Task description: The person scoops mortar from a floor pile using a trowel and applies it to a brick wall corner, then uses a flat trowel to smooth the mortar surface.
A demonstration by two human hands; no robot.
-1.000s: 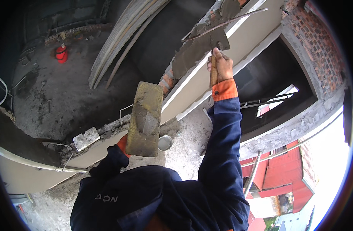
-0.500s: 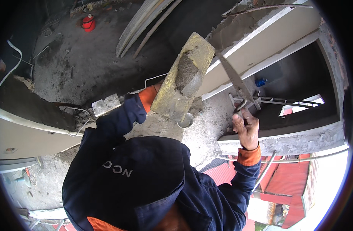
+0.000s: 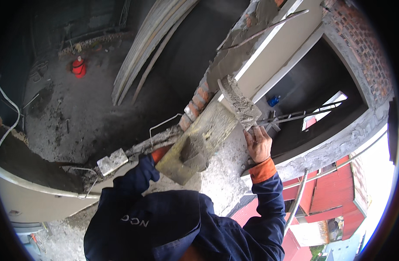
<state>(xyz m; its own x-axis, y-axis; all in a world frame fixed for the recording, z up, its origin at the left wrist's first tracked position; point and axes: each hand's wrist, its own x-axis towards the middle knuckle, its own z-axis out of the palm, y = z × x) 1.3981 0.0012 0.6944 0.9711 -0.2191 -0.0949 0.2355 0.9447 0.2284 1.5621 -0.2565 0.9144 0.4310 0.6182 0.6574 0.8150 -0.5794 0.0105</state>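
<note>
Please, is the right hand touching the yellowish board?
Apart: the head view shows pale concrete between the right hand and the edge of the yellowish board.

the right forearm (image 3: 271, 193) rises from lower right of centre, the right hand (image 3: 260, 145) just right of the frame's middle, fingers curled in a grip; the left forearm (image 3: 136, 174) slants up left of centre, the left hand hidden.
</note>
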